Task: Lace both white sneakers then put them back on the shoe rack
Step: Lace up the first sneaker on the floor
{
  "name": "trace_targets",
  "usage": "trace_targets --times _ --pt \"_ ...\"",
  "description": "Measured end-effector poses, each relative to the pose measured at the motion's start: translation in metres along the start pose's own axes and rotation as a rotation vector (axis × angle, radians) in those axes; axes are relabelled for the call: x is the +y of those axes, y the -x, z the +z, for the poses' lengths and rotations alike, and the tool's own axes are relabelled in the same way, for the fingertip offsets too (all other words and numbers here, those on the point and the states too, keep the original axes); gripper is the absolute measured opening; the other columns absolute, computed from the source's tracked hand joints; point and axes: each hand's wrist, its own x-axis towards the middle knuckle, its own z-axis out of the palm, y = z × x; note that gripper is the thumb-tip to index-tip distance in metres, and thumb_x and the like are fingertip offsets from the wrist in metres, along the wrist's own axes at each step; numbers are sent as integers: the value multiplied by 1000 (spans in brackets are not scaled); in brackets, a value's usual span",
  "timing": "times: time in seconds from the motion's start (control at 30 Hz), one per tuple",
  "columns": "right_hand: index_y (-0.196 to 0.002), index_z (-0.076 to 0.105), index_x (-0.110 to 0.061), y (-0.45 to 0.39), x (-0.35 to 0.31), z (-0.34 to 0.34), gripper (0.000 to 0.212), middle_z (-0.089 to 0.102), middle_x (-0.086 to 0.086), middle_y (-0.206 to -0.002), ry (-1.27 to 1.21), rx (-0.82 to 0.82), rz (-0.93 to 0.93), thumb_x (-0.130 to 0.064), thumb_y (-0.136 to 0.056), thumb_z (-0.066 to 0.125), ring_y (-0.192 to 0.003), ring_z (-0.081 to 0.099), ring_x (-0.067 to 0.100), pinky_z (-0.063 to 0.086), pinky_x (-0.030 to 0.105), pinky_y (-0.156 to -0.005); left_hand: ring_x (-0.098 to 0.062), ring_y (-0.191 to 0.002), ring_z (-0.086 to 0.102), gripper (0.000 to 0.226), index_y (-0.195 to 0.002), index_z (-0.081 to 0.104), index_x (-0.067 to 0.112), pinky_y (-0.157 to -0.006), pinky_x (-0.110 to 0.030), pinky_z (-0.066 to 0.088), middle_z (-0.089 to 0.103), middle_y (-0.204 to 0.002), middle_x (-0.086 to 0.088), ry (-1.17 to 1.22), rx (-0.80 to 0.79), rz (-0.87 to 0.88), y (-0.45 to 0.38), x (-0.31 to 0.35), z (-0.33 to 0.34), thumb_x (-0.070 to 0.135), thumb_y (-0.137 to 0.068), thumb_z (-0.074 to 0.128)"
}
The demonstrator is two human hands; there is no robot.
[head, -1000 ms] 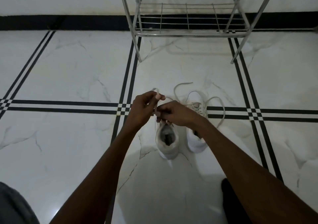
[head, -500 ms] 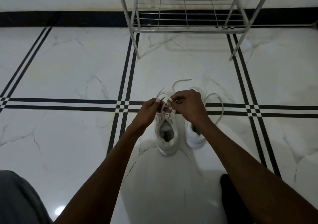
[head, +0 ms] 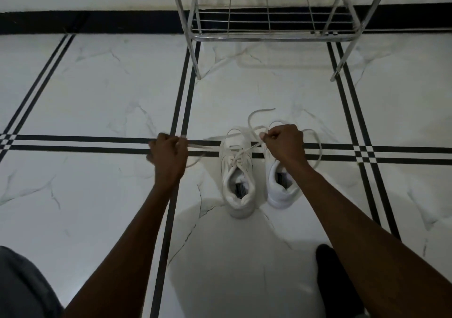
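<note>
Two white sneakers stand side by side on the floor, heels toward me. The left sneaker (head: 237, 183) has its lace (head: 244, 151) crossed over the tongue and stretched out to both sides. My left hand (head: 168, 151) is well to the left of that shoe, fist closed on one lace end. My right hand (head: 283, 144) is closed on the other end, above the toe of the right sneaker (head: 281, 190) and hiding its front. Loose lace loops (head: 315, 146) lie around the right shoe. The metal shoe rack (head: 269, 24) stands beyond them.
The floor is white marble tile with black double stripes (head: 181, 97). A black skirting band runs along the wall behind the rack. A dark foot (head: 332, 276) shows at lower right and grey cloth (head: 19, 283) at lower left.
My hands were together over the left sneaker. They have pulled apart, the left hand far to the left, the right slightly right, drawing the lace taut.
</note>
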Motion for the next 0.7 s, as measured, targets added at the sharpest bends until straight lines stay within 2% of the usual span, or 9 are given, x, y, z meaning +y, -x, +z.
trace_targets --times 0.07,0.13,0.17,0.23,0.3,0.4,0.47,0.57,0.7 --pt "-71 76 2 -1 12 4 35 74 16 -72 198 -11 -49 -28 -90 70 -74 70 29 42 28 -67 -41 -121 48 50 -97 74 8 -104 -59 34 64 -112 -19 -167 -14 -162 0 -18 -3 44 -101 40" --pt "-88 76 -1 2 15 6 38 73 17 -95 303 -72 0 -38 -90 69 -98 67 35 50 39 -84 -42 -123 47 49 -109 72 8 -103 -59 33 61 -119 -20 -338 -51 -294 7 -29 -1 44 -103 39" --pt "-101 73 -3 5 13 7 44 67 17 -109 355 -102 54 -46 -88 69 -110 60 38 49 46 -92 -43 -123 46 50 -114 70 9 -104 -59 34 59 -122 -20 -381 -67 -304 11 -30 2 46 -103 38" --pt "-119 65 -9 10 7 4 53 54 14 -128 417 -79 21 -49 -84 72 -123 45 39 43 52 -100 -43 -126 48 52 -119 66 10 -106 -60 38 58 -130 -19 -302 -96 -181 19 -28 14 50 -102 39" --pt "-125 63 -16 13 4 6 49 53 10 -135 362 -82 -206 -35 -82 77 -125 44 35 42 52 -101 -36 -119 58 48 -116 68 11 -102 -53 45 66 -124 -14 -142 -194 74 23 -20 31 48 -100 42" --pt "-111 74 -23 15 4 15 31 67 3 -123 362 -317 -329 -16 -80 76 -115 58 30 44 50 -99 -27 -114 62 22 -115 70 12 -97 -40 48 71 -118 -10 4 -429 252 35 0 52 16 -97 58" --pt "-101 76 -26 18 2 19 20 73 -3 -111 516 -385 -315 -17 -85 68 -110 64 25 39 48 -100 -25 -109 63 16 -107 72 13 -93 -34 47 73 -112 -8 36 -400 268 41 6 59 9 -94 63" --pt "-104 75 -25 21 -4 17 20 75 -3 -107 537 -374 -328 -19 -93 60 -108 65 24 32 48 -99 -24 -102 61 11 -90 64 22 -91 -47 50 69 -98 0 -22 -299 254 41 5 59 12 -92 65" --pt "-106 76 -23 20 -17 17 28 76 -1 -108 467 -322 -329 -9 -89 58 -107 66 25 32 44 -98 -25 -103 62 28 -100 53 21 -106 -55 37 69 -94 4 -272 -294 259 42 17 57 -3 -86 56"
